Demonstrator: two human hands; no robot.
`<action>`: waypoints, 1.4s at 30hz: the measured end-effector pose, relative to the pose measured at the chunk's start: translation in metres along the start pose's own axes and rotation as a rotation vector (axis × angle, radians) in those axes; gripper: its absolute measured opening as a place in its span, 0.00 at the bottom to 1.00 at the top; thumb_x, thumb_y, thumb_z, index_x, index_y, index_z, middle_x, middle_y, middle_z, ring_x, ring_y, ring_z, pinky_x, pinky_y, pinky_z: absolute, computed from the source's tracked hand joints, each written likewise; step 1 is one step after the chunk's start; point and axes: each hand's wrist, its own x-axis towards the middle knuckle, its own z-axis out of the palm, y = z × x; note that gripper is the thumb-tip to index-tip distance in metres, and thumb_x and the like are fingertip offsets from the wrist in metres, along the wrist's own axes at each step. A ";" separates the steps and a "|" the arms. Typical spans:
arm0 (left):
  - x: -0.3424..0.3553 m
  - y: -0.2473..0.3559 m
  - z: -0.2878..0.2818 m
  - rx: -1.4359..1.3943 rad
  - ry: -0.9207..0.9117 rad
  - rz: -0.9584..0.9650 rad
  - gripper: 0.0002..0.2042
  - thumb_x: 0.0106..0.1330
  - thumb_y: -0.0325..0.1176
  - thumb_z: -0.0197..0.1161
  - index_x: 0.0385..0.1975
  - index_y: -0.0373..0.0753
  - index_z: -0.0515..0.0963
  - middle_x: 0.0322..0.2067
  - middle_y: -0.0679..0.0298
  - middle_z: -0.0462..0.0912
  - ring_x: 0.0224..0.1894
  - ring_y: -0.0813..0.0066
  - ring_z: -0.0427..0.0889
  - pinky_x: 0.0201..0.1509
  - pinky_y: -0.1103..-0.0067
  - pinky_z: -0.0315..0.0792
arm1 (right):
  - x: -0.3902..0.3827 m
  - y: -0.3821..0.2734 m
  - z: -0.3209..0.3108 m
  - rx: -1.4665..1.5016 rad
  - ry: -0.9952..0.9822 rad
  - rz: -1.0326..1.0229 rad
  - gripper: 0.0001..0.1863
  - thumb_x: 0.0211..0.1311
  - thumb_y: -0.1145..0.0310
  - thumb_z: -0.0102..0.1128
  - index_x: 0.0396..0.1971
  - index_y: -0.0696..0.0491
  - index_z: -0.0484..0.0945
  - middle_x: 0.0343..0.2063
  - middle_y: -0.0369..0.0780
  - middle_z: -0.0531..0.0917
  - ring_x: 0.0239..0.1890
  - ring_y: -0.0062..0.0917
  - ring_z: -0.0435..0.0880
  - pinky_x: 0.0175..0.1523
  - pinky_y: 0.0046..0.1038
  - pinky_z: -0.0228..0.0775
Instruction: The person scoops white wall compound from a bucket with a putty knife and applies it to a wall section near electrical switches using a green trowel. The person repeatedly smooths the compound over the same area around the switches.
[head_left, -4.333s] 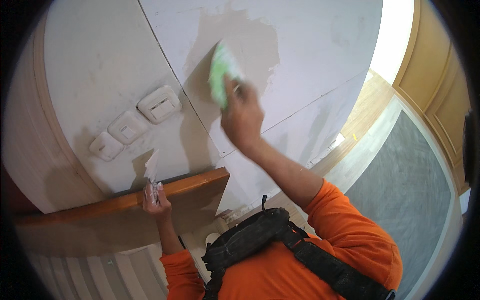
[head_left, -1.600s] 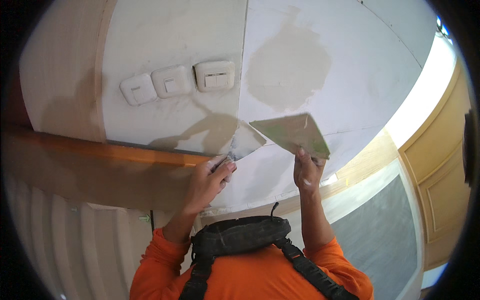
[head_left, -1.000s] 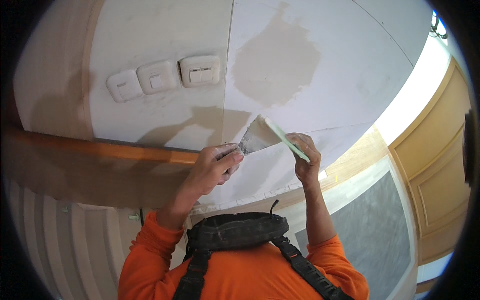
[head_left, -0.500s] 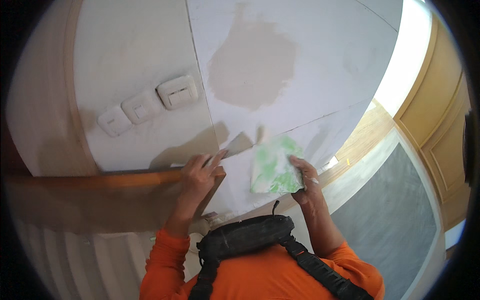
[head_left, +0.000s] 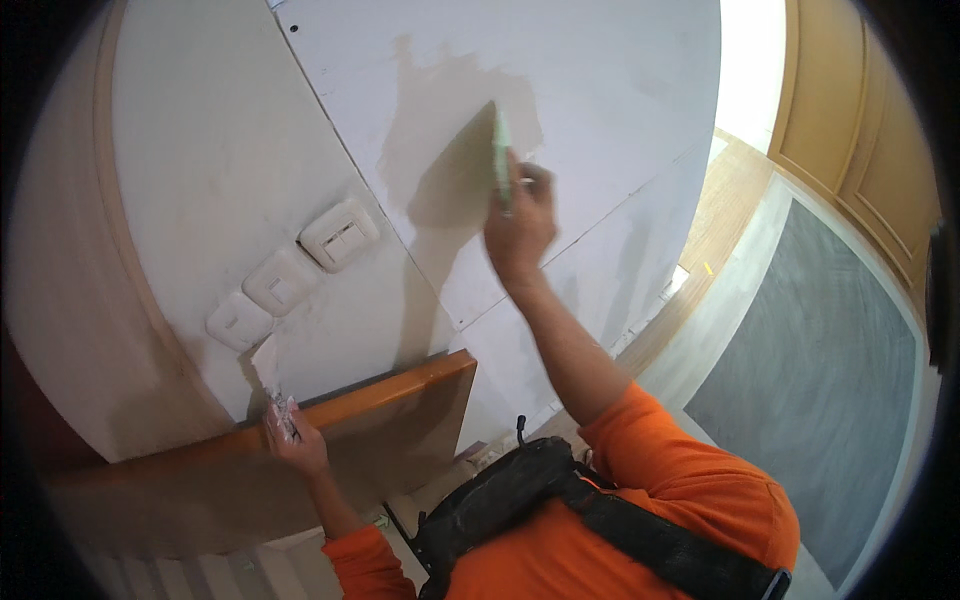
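Observation:
My right hand (head_left: pixel 520 228) is raised against the wall panel, fingers closed on a green plastic plastering trowel (head_left: pixel 501 140). Seen nearly edge-on, the trowel lies over a beige-grey patch (head_left: pixel 450 120) on the white panel, and whether its edge touches the surface I cannot tell. Lower left, my left hand (head_left: pixel 297 443) grips a putty knife (head_left: pixel 266 364) whose pale blade points up, just below the wall switches. White smears cover that hand's fingers and the knife's handle.
Three white switch plates (head_left: pixel 340 235) run diagonally along the wall. A wooden ledge (head_left: pixel 400 386) juts out beneath them, near my left hand. Panel seams cross the wall. To the right are a grey panel (head_left: pixel 800 390) and a wooden door (head_left: pixel 830 110).
My right hand has carried the trowel up onto the patch and turned it edge-on. My left hand has moved down and left with the putty knife. The view has shifted and tilted.

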 end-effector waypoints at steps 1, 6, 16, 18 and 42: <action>0.000 -0.001 0.005 -0.025 0.011 -0.030 0.14 0.69 0.26 0.64 0.51 0.24 0.78 0.38 0.44 0.82 0.37 0.48 0.82 0.40 0.65 0.76 | -0.007 -0.003 0.015 -0.062 -0.018 -0.036 0.35 0.52 0.78 0.66 0.64 0.46 0.75 0.47 0.42 0.78 0.46 0.37 0.81 0.43 0.37 0.78; 0.001 0.001 0.002 -0.046 0.059 0.102 0.15 0.69 0.26 0.64 0.51 0.24 0.78 0.37 0.45 0.82 0.35 0.47 0.81 0.39 0.63 0.75 | -0.071 -0.018 -0.004 0.058 -0.112 -0.209 0.35 0.51 0.80 0.65 0.63 0.45 0.77 0.45 0.45 0.79 0.45 0.39 0.82 0.43 0.36 0.79; -0.001 -0.001 0.003 -0.100 0.038 0.113 0.14 0.69 0.28 0.65 0.49 0.24 0.78 0.35 0.45 0.82 0.33 0.46 0.80 0.35 0.62 0.74 | 0.008 -0.014 0.003 0.094 0.023 0.122 0.14 0.67 0.72 0.57 0.49 0.61 0.80 0.46 0.50 0.79 0.47 0.48 0.81 0.52 0.41 0.73; 0.000 -0.002 0.004 -0.132 0.067 0.121 0.14 0.70 0.28 0.65 0.48 0.24 0.78 0.35 0.45 0.82 0.32 0.46 0.80 0.35 0.62 0.74 | -0.016 -0.041 0.003 0.100 -0.098 0.030 0.19 0.64 0.75 0.60 0.55 0.56 0.80 0.47 0.49 0.79 0.48 0.47 0.81 0.51 0.40 0.75; 0.003 0.013 0.001 -0.105 0.037 -0.066 0.13 0.67 0.25 0.65 0.47 0.24 0.79 0.34 0.45 0.83 0.34 0.48 0.83 0.38 0.64 0.76 | 0.031 -0.008 0.003 -0.029 -0.200 -0.205 0.31 0.52 0.83 0.64 0.59 0.50 0.79 0.47 0.46 0.81 0.48 0.43 0.81 0.52 0.39 0.77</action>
